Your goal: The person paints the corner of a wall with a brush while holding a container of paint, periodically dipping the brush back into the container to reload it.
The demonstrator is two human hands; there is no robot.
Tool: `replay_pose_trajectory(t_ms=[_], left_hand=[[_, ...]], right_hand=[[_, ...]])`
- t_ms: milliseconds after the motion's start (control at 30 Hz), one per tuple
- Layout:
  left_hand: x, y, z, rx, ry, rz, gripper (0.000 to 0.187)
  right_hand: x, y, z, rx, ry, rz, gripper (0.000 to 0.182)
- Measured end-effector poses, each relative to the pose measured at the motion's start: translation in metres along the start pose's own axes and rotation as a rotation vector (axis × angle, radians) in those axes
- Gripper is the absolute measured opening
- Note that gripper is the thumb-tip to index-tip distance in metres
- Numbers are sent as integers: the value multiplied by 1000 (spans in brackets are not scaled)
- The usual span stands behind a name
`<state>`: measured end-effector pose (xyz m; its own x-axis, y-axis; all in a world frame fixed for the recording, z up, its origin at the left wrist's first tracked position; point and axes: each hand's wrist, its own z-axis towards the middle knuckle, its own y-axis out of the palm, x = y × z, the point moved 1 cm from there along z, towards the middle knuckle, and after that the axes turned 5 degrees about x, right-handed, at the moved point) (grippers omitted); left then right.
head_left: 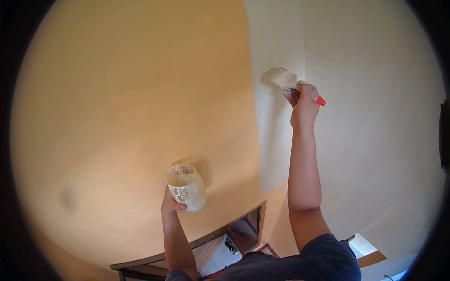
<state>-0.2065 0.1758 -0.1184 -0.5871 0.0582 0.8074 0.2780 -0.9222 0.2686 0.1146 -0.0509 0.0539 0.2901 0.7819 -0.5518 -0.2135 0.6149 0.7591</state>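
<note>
My right hand (303, 96) is closed round the handle of a paintbrush (284, 78) with a red handle end. Its pale, paint-coated bristles point left, at the light painted strip (272, 140) near the wall corner. Lower and to the left, my left hand (172, 202) grips a clear, paint-smeared container (190, 193) from its left side and below. The container is tilted, its open mouth faces up, and some pale paint shows inside. Behind it is the orange-yellow wall (140, 103).
A pale wall (370, 117) stands on the right beyond the corner. Below are a dark door frame (260, 220), an opening onto a light floor (219, 257) with dark items on it, and a bright opening (362, 246) at the lower right.
</note>
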Motion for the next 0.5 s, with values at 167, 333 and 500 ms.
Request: replay_pose_trajectory(t_ms=[167,333,500], left_hand=[[1,-3,-1,-3,17,21,110],[-25,-4,-5,42,65,-38,107],[-30,-16,-6,20,-10,-109,110]], right_hand=[[59,-41,-24,40,13,-75,16],[171,-222,-100,219,234,-245,21],[239,-353,-163,325,578,-459,21]])
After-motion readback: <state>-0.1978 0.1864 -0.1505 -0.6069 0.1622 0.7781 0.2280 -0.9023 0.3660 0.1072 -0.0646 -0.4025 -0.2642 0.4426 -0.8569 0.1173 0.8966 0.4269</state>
